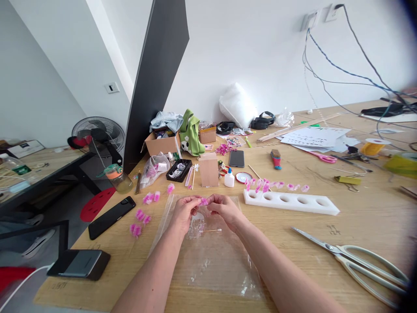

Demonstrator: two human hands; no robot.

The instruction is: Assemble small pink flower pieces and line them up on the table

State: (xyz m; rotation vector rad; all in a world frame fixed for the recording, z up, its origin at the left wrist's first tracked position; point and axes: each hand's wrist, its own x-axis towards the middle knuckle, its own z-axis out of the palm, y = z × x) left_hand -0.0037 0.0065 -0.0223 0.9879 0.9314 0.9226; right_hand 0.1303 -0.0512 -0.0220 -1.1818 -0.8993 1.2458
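Note:
Between my two hands, a small pink petal-like piece [203, 201] is pinched at the fingertips. My left hand [186, 211] closes on its left side and my right hand [227, 210] on its right. Both are just above a clear plastic sheet [224, 265] spread on the table. Under them on the sheet lie a cotton swab [211, 230] and a clear textured patch [195, 228]. Fluffy pink and white pieces [140, 215] rest in small groups to the left. More pink pieces [263, 184] sit along a white foam block with round holes [293, 203].
Large scissors [355, 261] lie at the right, a black phone [111, 217] at the left. Beyond my hands stand a wooden block [209, 169] and a white glue bottle [229, 178]. A drinking bottle [119, 179] stands near the left edge; papers [316, 137] lie at the back right.

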